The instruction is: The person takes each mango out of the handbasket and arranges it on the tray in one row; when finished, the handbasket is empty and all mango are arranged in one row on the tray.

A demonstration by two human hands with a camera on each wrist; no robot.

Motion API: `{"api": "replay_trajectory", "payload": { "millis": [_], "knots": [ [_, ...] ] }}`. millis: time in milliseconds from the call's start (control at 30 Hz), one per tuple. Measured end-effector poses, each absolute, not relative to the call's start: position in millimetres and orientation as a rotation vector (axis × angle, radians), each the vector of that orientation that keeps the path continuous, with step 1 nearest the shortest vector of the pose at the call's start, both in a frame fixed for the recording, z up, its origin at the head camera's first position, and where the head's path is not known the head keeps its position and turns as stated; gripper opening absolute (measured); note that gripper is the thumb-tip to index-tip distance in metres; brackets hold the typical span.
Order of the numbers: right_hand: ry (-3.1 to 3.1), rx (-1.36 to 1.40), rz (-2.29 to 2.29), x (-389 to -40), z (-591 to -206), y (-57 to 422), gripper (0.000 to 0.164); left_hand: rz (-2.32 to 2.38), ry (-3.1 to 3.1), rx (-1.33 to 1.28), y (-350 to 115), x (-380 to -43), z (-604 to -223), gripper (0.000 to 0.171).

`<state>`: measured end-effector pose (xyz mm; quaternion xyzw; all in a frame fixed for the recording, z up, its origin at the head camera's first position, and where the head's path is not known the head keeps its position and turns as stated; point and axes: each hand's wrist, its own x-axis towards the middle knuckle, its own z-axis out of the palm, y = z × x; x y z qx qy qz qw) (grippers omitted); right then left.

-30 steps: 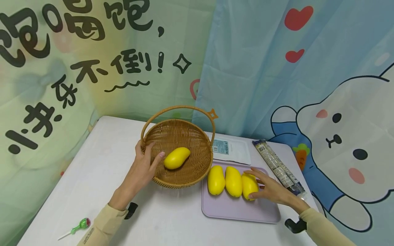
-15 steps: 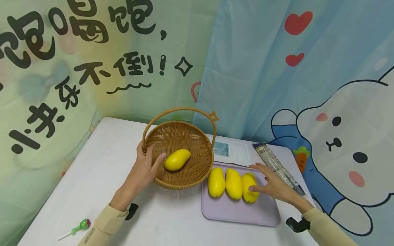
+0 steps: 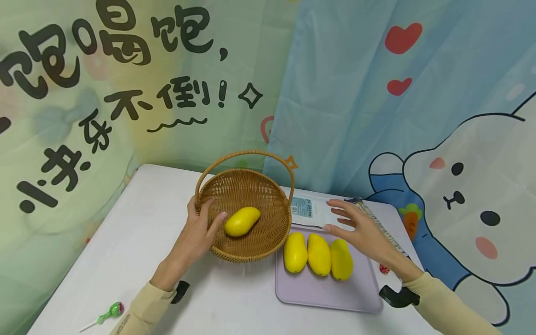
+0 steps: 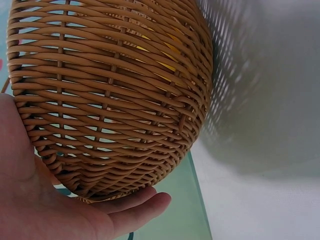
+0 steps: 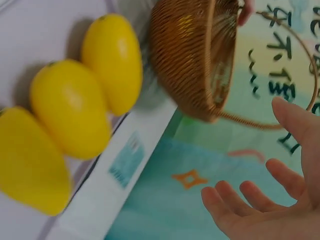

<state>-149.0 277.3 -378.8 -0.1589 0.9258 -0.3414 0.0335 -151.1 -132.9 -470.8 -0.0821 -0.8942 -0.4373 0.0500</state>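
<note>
A brown wicker basket (image 3: 270, 232) with an arched handle stands tilted on the white table, its opening facing me. My left hand (image 3: 193, 239) grips its left rim, thumb over the inside; in the left wrist view fingers (image 4: 142, 212) lie against the basket's outside. One yellow mango (image 3: 242, 222) lies inside. Three more mangoes, a left one (image 3: 295, 252), a middle one (image 3: 319, 254) and a right one (image 3: 341, 260), lie side by side on a pale purple tray (image 3: 326, 295). My right hand (image 3: 364, 230) hovers past the tray's far side, fingers spread and holding nothing.
Behind the tray lies a white packet (image 3: 302, 207) with a blue label. A long wrapped pack (image 3: 387, 235) is partly hidden by my right hand. A green lollipop (image 3: 110, 310) lies at front left. Printed curtains (image 3: 335, 116) border the table's back.
My right hand has left the right mango on the tray and moved up and to the left, fingers spreading. The left hand keeps its grip on the basket; the view has tilted slightly.
</note>
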Motion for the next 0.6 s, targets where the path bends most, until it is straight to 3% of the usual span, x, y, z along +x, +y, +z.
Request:
{"api": "replay_trajectory", "payload": {
  "millis": [267,600],
  "knots": [
    [2.722,-0.582,-1.161,-153,-357,229,0.06,-1.325,-2.716,-0.262,-132,-152,-470,0.076],
    [2.647,-0.665,-1.127,-163,-338,165,0.062,-1.336,-2.721,-0.252,-130,-150,-469,0.077]
  ]
}}
